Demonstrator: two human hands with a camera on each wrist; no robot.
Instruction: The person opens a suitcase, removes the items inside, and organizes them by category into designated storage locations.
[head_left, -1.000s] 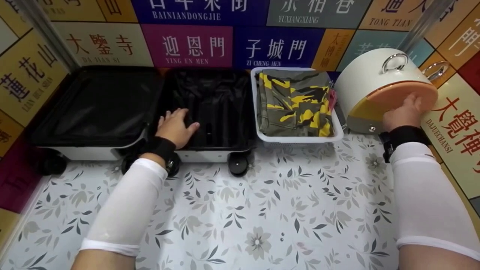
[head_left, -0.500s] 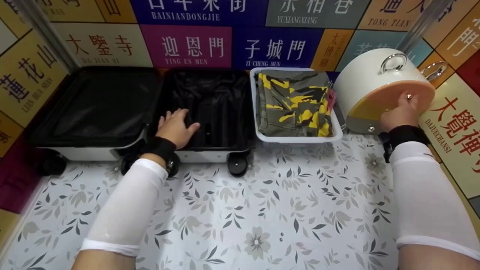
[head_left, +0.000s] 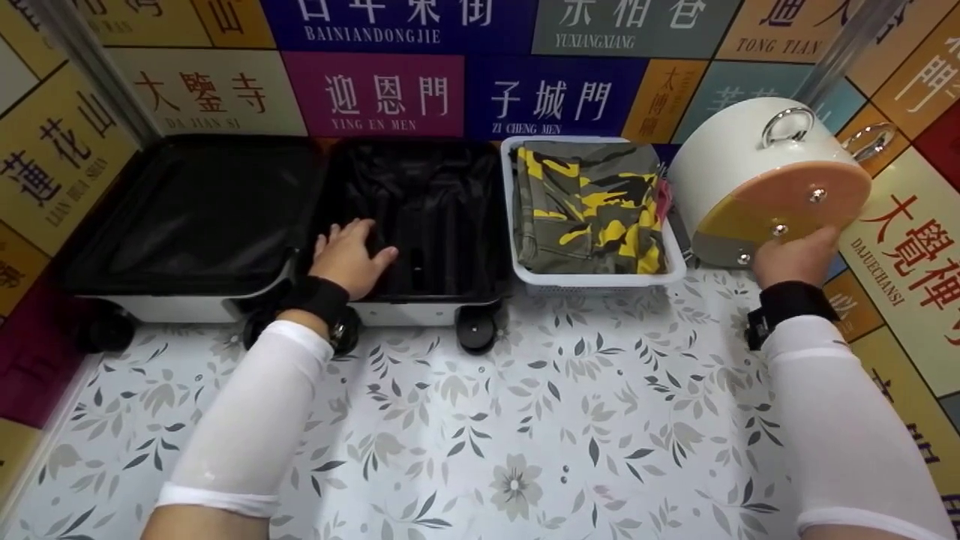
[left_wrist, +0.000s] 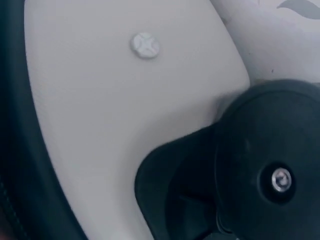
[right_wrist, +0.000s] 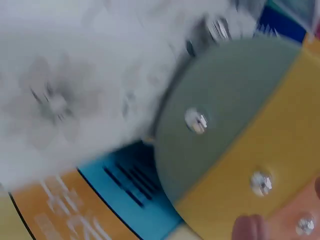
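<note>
My left hand (head_left: 349,256) lies with fingers spread over the front left part of a suitcase's black-lined right half (head_left: 435,225), near the seam with its left half (head_left: 210,217). In the left wrist view only the pale shell (left_wrist: 100,100) and a black wheel (left_wrist: 270,155) show. My right hand (head_left: 793,256) is at the lower part of a white drum-shaped case (head_left: 731,154) with silver ring handles. Its round front (right_wrist: 225,105) has grey, yellow and orange bands with a shiny knob on each. All three knobs show uncovered; one of my fingertips (right_wrist: 250,227) appears near the orange band.
Between suitcase and drum-shaped case stands a white plastic basket (head_left: 600,280) holding folded camouflage clothing (head_left: 592,206). All stand against a patterned wall (head_left: 375,94) with printed characters. A leaf-print floor covering (head_left: 517,420) spreads in front.
My right hand has moved down and slightly left from the orange band's knob, uncovering the knobs. The left hand has stayed on the suitcase.
</note>
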